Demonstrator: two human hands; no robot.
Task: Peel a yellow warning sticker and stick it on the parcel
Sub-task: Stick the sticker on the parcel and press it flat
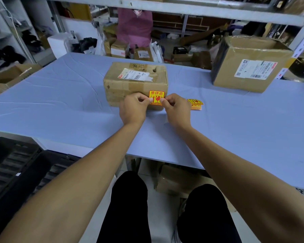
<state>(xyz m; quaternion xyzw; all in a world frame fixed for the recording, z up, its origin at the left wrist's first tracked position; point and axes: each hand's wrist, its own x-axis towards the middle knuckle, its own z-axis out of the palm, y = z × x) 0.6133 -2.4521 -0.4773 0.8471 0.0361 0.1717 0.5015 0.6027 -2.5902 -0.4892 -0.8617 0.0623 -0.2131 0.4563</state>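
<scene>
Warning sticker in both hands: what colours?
Yellow with a red-orange border and red symbols, on the warning sticker, clearest in the head view.

The blue table (63, 102) lay bare to the left of the parcel (133, 83) and along its near edge, giving open passage there. Both hands, the left hand (132, 109) and right hand (177, 111), crowded the parcel's near face. Just right of them a small stack of stickers (195, 104) sat in the path. A larger cardboard box (249, 65) blocked the far right, well apart; an overhead shelf (165, 9) limited room above
</scene>
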